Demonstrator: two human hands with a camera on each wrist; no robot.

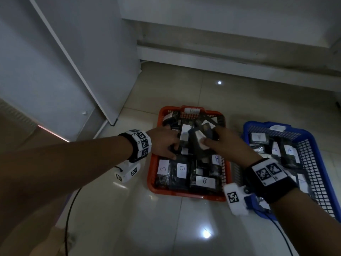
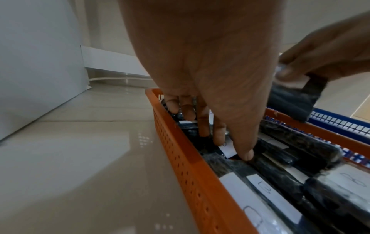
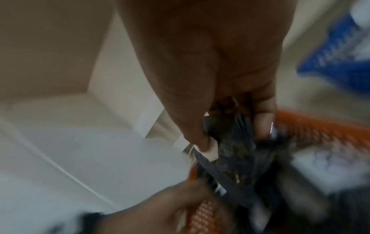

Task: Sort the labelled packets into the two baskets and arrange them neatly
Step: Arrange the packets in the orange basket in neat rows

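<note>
Hands over orange basket [image 1: 154,145] on tiled floor [image 1: 129,209]. Right hand [image 1: 227,143] pinches dark packet [image 1: 200,138], lifted above B-labelled packets [image 1: 181,169]. Left hand [image 1: 163,143] fingers straight, pressing packets inside. Blue basket [image 1: 313,143] just beside, holding A-labelled packets [image 1: 289,150].

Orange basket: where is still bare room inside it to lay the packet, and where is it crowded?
The orange basket shows bare mesh only at its far right corner, beside the blue basket. Its near rows of B packets lie edge to edge, and its middle is crowded by the left hand and the right hand, which holds a packet.
</note>
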